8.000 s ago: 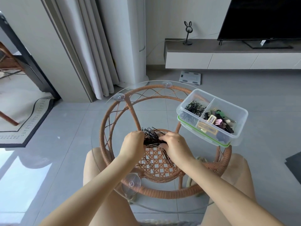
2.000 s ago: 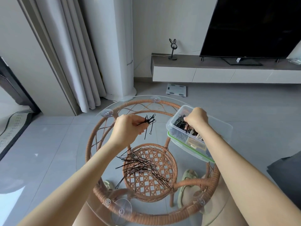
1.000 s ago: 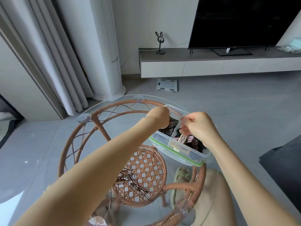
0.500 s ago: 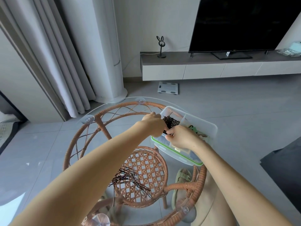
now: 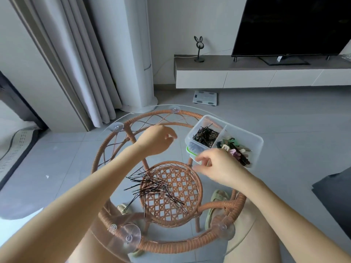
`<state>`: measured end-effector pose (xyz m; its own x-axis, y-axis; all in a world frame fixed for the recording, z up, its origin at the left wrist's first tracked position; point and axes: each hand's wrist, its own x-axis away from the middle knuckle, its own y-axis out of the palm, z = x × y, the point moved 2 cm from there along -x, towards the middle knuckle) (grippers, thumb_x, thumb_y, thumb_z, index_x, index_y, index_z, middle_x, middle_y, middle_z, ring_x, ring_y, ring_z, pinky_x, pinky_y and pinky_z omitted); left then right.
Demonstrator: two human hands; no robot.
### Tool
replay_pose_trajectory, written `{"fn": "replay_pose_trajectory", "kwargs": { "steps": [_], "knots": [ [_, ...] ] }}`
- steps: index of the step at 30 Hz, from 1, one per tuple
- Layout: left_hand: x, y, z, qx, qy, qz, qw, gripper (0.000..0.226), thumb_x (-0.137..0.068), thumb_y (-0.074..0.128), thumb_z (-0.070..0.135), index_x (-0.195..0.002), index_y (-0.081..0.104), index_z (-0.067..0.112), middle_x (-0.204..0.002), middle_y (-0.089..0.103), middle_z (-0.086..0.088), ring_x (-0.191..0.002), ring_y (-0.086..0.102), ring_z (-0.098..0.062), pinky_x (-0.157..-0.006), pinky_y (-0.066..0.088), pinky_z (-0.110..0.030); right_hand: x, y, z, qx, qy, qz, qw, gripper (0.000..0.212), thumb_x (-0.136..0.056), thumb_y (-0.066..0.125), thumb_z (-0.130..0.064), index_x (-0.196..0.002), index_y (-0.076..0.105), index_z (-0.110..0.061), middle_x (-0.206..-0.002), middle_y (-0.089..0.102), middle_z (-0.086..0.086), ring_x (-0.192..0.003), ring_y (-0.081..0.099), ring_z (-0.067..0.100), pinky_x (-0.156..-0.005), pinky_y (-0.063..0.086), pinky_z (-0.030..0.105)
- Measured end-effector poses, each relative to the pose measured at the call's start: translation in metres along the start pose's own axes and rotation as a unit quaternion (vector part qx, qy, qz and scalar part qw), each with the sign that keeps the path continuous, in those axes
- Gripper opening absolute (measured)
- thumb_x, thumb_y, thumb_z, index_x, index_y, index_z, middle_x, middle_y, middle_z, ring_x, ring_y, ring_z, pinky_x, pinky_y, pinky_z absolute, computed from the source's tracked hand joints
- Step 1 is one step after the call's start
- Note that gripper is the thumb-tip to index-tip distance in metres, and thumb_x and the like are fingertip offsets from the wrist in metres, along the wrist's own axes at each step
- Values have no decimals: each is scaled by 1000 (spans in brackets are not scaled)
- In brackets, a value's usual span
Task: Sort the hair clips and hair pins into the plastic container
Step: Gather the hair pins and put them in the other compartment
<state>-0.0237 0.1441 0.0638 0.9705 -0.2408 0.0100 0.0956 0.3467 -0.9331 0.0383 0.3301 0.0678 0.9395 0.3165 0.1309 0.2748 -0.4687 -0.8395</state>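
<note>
A clear plastic container [image 5: 250,138] with a green-rimmed lid under it stands at the right of the glass tabletop. Its left compartment holds black hair pins [image 5: 205,135]; its right compartment holds coloured hair clips [image 5: 237,150]. A loose pile of black hair pins [image 5: 152,185] lies on the glass in the middle. My left hand [image 5: 155,139] hovers left of the container, fingers loosely curled, nothing in it. My right hand [image 5: 218,164] hangs just in front of the container's near edge, fingers apart and empty.
The round glass top rests on a rattan frame [image 5: 171,245] with suction cups [image 5: 131,238]. My knees and green slippers [image 5: 218,198] show beneath. A TV bench [image 5: 247,74], a scale [image 5: 205,97] and curtains [image 5: 81,63] lie beyond.
Both hands have drawn back out of the container's pin compartment toward me. The left hand's pins now lie in the compartment. The view has shifted slightly.
</note>
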Motion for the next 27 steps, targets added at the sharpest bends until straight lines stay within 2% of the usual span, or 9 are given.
{"fn": "replay_pose_trajectory", "kwargs": {
  "steps": [2, 5, 8, 10, 12, 16, 19, 24, 27],
  "knots": [
    [30, 5, -26, -32, -36, -37, 998, 28, -93, 47, 26, -116, 62, 26, -119, 61, -6, -102, 61, -21, -88, 53, -36, 12, 21, 0, 43, 32, -89, 995, 49, -79, 66, -42, -119, 58, -15, -105, 65, 0, -84, 55, 10, -71, 43, 24],
    [73, 26, -60, -66, -90, -15, 994, 45, -92, 33, 52, -122, 57, 30, -130, 55, -5, -118, 51, -26, -100, 43, -41, 25, 51, 1, 75, 76, -141, 984, 56, -77, 68, -42, -119, 50, -10, -112, 61, 4, -92, 56, 16, -66, 40, 24],
    [109, 61, -78, -54, -107, 7, 993, 90, -74, -8, 76, -135, 43, 33, -147, 39, -2, -139, 30, -26, -116, 19, -44, 32, 75, -12, 67, 87, -121, 987, 57, -79, 69, -36, -122, 44, -9, -120, 58, 2, -107, 57, 20, -80, 42, 24],
    [123, 82, -80, -33, -116, 17, 993, 97, -70, -20, 74, -142, 31, 33, -154, 25, 1, -146, 10, -24, -119, -1, -40, 28, 88, -25, 57, 80, -95, 991, 49, -81, 67, -30, -119, 46, -7, -114, 60, 4, -98, 58, 20, -72, 42, 20],
    [124, 95, -71, -18, -130, 58, 990, 88, -77, -15, 68, -144, 27, 28, -155, 20, 2, -146, 2, -24, -116, -9, -35, 18, 100, -35, 48, 72, -72, 994, 33, -84, 65, -23, -108, 51, -4, -98, 60, 5, -84, 58, 19, -54, 35, 14],
    [114, 101, -44, 79, -167, 129, 974, 67, -91, 4, 47, -141, 36, 16, -151, 33, 0, -146, 10, -22, -118, -3, -30, 0, 120, -51, -8, 83, -45, 995, 9, -84, 60, -6, -90, 53, -5, -86, 61, 9, -85, 66, 27, -46, 31, 16],
    [113, 95, -36, 188, -204, 173, 945, 49, -99, 18, 33, -136, 44, 13, -147, 41, -3, -144, 20, -16, -118, 5, -27, -10, 122, -53, -105, 97, -71, 987, 20, -81, 57, -2, -100, 63, -5, -95, 69, 8, -79, 68, 22, -49, 42, 19],
    [108, 86, -22, 315, -247, 217, 890, 41, -101, 24, 23, -127, 53, 10, -135, 54, -7, -135, 36, -22, -116, 20, -33, -29, 101, -45, -146, 105, 47, 983, 23, -90, 48, -7, -101, 68, -13, -106, 69, 5, -93, 64, 19, -86, 51, 31],
    [95, 93, -21, 320, -254, 242, 880, 40, -101, 26, 24, -120, 58, 11, -125, 61, -6, -123, 49, -22, -101, 32, -27, -54, 96, -38, -116, 117, 97, 982, 29, -86, 47, -5, -105, 64, -19, -109, 65, 0, -104, 59, 19, -106, 36, 48]
  ]
}}
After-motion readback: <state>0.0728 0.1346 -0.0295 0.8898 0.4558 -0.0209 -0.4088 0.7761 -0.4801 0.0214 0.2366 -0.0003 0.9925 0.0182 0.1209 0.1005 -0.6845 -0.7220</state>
